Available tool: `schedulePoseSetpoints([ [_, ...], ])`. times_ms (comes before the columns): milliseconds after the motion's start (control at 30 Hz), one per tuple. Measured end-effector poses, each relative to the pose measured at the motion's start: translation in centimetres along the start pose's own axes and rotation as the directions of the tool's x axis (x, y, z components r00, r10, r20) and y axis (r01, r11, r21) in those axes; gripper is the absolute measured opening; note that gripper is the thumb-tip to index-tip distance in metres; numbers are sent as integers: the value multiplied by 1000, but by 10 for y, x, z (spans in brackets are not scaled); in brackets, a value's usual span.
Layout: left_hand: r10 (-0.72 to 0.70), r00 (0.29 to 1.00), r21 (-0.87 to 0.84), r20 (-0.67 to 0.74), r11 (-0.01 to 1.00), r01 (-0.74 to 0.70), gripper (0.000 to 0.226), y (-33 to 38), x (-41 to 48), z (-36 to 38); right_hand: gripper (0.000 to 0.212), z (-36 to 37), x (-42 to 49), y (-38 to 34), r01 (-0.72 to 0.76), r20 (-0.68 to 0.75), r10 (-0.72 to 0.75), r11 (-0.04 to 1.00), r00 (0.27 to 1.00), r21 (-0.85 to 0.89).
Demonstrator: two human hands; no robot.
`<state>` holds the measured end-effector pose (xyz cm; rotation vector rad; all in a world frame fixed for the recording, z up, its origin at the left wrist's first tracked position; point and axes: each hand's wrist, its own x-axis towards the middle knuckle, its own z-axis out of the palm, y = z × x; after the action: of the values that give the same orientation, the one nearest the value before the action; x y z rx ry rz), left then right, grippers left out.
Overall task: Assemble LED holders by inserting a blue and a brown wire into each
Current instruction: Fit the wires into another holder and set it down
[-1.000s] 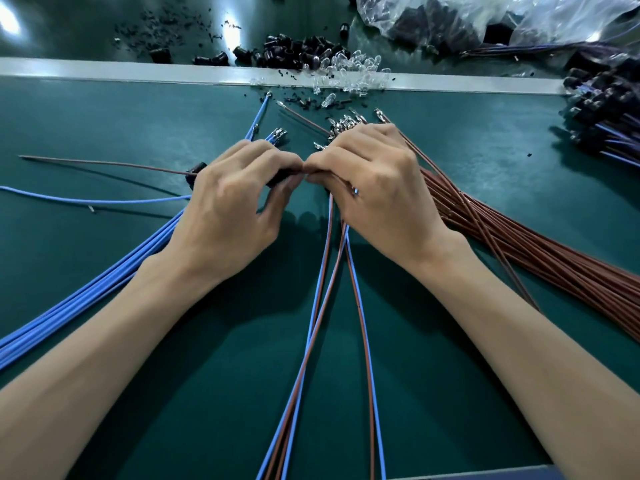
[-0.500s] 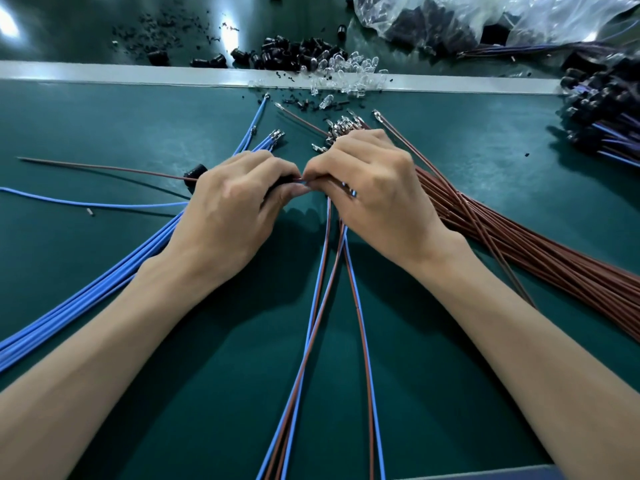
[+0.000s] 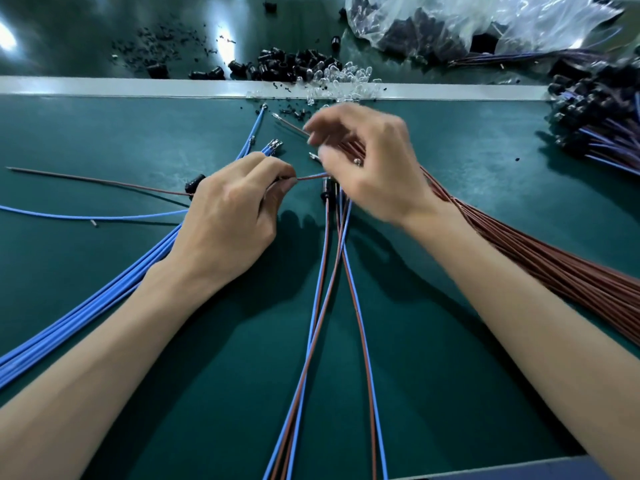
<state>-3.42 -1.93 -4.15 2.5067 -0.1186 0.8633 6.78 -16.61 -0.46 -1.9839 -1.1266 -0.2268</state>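
My left hand (image 3: 235, 209) rests on the green mat (image 3: 104, 140) and grips a black LED holder, almost wholly hidden in its fingers. A brown wire (image 3: 308, 177) runs from that grip to the right, under my right hand. My right hand (image 3: 370, 161) hovers, blurred, over the tips of the brown wire bundle (image 3: 554, 265); thumb and forefinger are apart and hold nothing that I can see. A second black holder (image 3: 194, 183) lies by my left knuckles. The blue wire bundle (image 3: 86, 306) fans out to the left.
A wired holder (image 3: 326, 190) lies between my hands, and paired blue and brown wires (image 3: 323, 289) trail towards me. Loose black holders (image 3: 287, 65) and clear LEDs (image 3: 346, 76) lie along the white strip (image 3: 104, 86). A plastic bag (image 3: 450, 22) and finished assemblies (image 3: 602, 109) sit at the right.
My right hand has let go at the holder and lifted up and right to the brown wire tips. My left hand has stayed put, still gripping the holder.
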Motion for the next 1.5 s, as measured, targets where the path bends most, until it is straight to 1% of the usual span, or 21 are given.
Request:
schedulePoseSetpoints([
  [67, -13, 1000, 29, 9, 1000, 12, 17, 0, 0, 0, 23, 6, 30, 10, -121, -26, 119, 987, 993, -106],
  [100, -17, 1000, 33, 12, 999, 17, 16, 0, 0, 0, 27, 10, 45, 16, -175, 0, 178, 966, 984, -190],
  [167, -23, 1000, 33, 14, 999, 23, 15, -1, 0, 0, 36, 18, 67, 33, -263, 65, 304, 897, 950, -355],
  [233, -22, 1000, 35, 14, 999, 21, 15, -2, 0, -1, 38, 27, 77, 43, -323, 86, 405, 826, 910, -462],
  [300, -18, 1000, 37, 13, 999, 17, 16, -1, 0, -2, 32, 33, 78, 46, -378, 9, 438, 787, 899, -487],
  [367, -8, 1000, 48, 14, 999, 7, 19, -1, 0, -2, 26, 36, 78, 46, -405, -79, 423, 772, 903, -490],
  [433, -1, 1000, 67, 16, 998, 0, 19, 0, -1, -3, 22, 36, 77, 45, -386, -97, 391, 782, 915, -489],
  [533, -15, 1000, 52, 8, 999, 15, 19, 0, 0, -4, 16, 30, 73, 35, -306, -94, 295, 856, 951, -416],
  [600, -40, 999, 37, -9, 998, 41, 18, 0, 0, -5, 13, 22, 62, 24, -244, -95, 226, 921, 970, -302],
  [667, -69, 997, 31, -38, 997, 70, 15, 1, 0, -5, 8, 11, 42, 13, -213, -48, 208, 961, 977, -176],
  [733, -106, 992, 23, -69, 994, 108, 17, 1, 1, -6, 5, -1, 18, 11, -277, 60, 279, 960, 959, -39],
  [800, -142, 986, 3, -93, 990, 143, 20, 1, 1, -8, 10, -9, -2, 12, -356, 170, 336, 929, 927, 106],
  [833, -153, 984, -12, -96, 988, 153, 21, 1, 2, -8, 14, -11, -8, 13, -364, 196, 332, 918, 923, 156],
  [867, -159, 983, -27, -91, 987, 157, 21, 2, 2, -9, 18, -12, -13, 13, -348, 197, 311, 917, 930, 195],
  [933, -154, 986, -52, -66, 987, 150, 21, 3, 2, -9, 21, -10, -16, 12, -290, 142, 261, 922, 955, 256],
  [1033, -133, 990, -84, -39, 988, 129, 17, 3, 1, -10, 21, -2, -20, 7, -237, 82, 223, 921, 971, 308],
  [1200, -129, 991, -138, -37, 983, 122, 14, 5, 1, -11, 19, 4, -23, 5, -205, 4, 212, 942, 977, 267],
  [1333, -130, 991, -153, -16, 980, 126, 14, 6, 0, -12, 15, 5, -24, 3, -214, 18, 222, 910, 975, 354],
  [1500, -141, 990, -174, 2, 975, 139, 15, 6, 1, -11, 9, 6, -26, 1, -204, 44, 202, 913, 978, 354],
])
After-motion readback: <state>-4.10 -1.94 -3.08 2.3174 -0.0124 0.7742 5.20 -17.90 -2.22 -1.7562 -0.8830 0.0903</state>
